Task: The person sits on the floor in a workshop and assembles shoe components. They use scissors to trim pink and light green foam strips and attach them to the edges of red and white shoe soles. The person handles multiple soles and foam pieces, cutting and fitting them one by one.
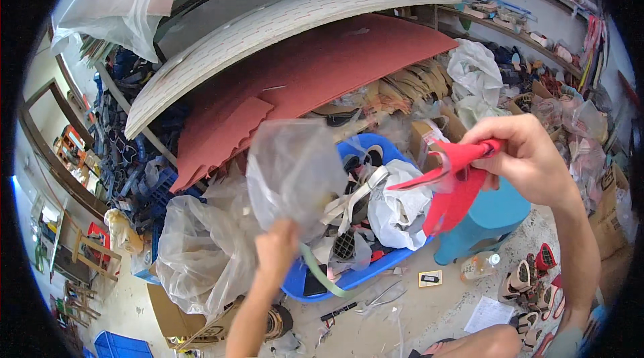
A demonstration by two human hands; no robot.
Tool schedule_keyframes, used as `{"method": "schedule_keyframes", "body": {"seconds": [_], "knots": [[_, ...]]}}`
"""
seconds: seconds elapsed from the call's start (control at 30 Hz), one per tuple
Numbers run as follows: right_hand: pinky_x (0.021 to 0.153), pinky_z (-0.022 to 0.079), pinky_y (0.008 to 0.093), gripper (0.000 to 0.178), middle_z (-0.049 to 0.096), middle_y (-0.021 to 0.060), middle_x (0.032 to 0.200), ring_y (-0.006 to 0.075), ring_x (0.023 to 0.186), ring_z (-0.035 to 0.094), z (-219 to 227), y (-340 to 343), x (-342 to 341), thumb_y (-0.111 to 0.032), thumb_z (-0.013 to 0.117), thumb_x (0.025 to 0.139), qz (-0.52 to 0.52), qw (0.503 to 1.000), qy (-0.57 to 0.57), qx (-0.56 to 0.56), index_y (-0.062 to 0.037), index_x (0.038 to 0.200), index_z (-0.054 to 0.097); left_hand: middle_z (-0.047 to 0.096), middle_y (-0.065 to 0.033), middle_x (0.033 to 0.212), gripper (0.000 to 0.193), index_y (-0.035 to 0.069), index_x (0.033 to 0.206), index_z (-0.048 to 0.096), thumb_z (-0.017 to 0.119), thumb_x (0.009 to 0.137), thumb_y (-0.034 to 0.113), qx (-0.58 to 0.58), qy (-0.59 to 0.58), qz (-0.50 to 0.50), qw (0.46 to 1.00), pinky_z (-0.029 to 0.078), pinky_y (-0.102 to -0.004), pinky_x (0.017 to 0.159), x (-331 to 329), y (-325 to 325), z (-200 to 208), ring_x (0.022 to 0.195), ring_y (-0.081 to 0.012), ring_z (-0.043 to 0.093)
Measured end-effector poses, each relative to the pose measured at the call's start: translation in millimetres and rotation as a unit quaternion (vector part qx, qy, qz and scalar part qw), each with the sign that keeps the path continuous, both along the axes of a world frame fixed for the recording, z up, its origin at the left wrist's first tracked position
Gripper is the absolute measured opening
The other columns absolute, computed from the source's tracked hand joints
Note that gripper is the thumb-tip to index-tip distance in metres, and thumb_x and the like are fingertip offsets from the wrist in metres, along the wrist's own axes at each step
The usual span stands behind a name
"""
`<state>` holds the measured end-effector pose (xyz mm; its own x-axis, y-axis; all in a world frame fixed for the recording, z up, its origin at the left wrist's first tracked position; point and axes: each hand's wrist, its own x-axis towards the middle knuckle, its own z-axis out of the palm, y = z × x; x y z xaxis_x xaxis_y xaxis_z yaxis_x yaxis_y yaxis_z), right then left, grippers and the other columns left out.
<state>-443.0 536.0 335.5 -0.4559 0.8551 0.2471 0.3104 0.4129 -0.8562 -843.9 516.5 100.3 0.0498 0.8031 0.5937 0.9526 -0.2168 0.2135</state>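
Meanwhile, the left hand (276,245) is pinching shut on a crumpled clear plastic bag (292,173), lifting it above the blue plastic tub (365,274); at 3 o'clock, the right hand (526,157) is gripping a red curved shoe piece (455,193), keeping it clear of the clutter.

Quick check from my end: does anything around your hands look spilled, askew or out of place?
Yes. The blue tub is overfilled, with white straps spilling over its rim. On the floor lie a plastic bottle on its side and scattered sandals. The left hand grips a clear bag; the right hand holds red pieces.
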Motion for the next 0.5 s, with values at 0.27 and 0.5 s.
{"method": "schedule_keyframes", "body": {"seconds": [0.27,0.5], "knots": [[0.091,0.055,0.0336,0.023,0.070,0.0091,0.108,0.0165,0.100,0.067,-53,57,-111,0.002,0.063,0.089,0.291,0.898,0.318,-0.091,-0.0011,0.111,0.066,0.060,-0.0063,0.070,0.013,0.009,0.087,0.064,0.072,0.076,0.007,-0.001,-0.012,-0.085,0.996,0.046,-0.0362,0.045,67,-78,-13,0.050,-0.0251,0.059],[0.089,0.052,0.0317,0.019,0.071,0.0099,0.103,0.0184,0.091,0.068,-198,84,-180,0.002,0.062,0.083,0.314,0.884,0.057,-0.343,-0.0011,0.099,0.072,0.062,-0.0086,0.068,0.012,0.006,0.082,0.066,0.074,0.074,0.002,-0.012,-0.016,-0.058,0.998,0.048,-0.0351,0.047,53,-100,-8,0.053,-0.0255,0.062]]}}
